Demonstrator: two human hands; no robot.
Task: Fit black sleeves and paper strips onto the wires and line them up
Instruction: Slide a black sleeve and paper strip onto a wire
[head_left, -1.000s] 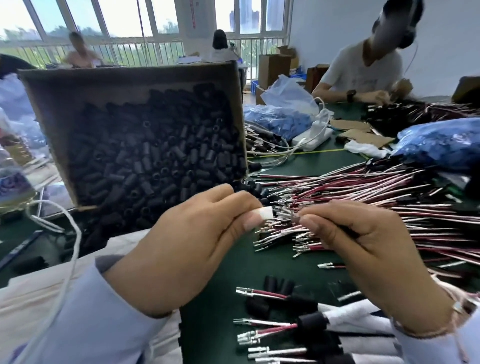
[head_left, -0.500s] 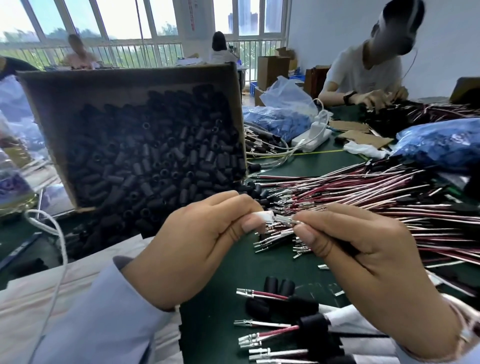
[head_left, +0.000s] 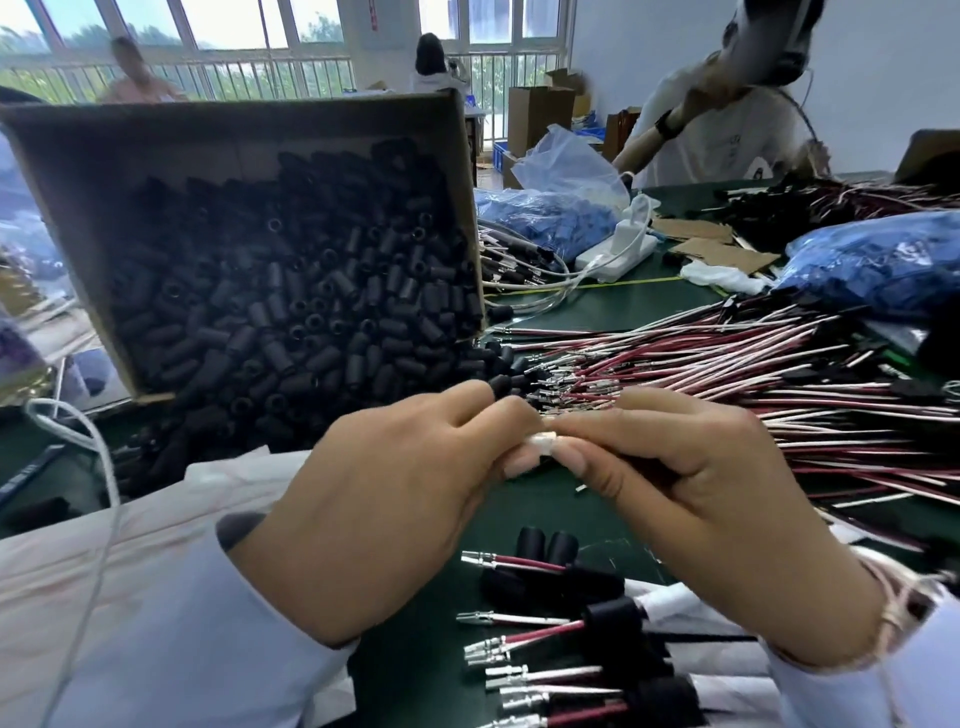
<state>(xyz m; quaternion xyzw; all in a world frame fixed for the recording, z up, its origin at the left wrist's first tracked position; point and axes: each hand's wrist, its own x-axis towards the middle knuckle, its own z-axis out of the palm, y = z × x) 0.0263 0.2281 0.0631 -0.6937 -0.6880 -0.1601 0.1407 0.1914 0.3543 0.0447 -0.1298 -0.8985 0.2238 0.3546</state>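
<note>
**Inspector:** Head view. Which step is in hand?

**Assessor:** Fitting a paper strip. The left hand and right hand are brought together above the table. The thumb and forefinger tips of both pinch the small white paper strip. The wire it goes on is hidden under the right fingers.

**Inspector:** What does the next move call for?

**Assessor:** By judgement, seating the strip along the wire, then laying it in the finished row near the person, with the terminals level with the others.

**Inspector:** Containers?

**Assessor:** One cardboard box, tilted toward the person, is filled with black sleeves; some have spilled at its lower lip. The blue bags hold blue parts too small to identify. Loose wires lie piled just right of the box.
</note>
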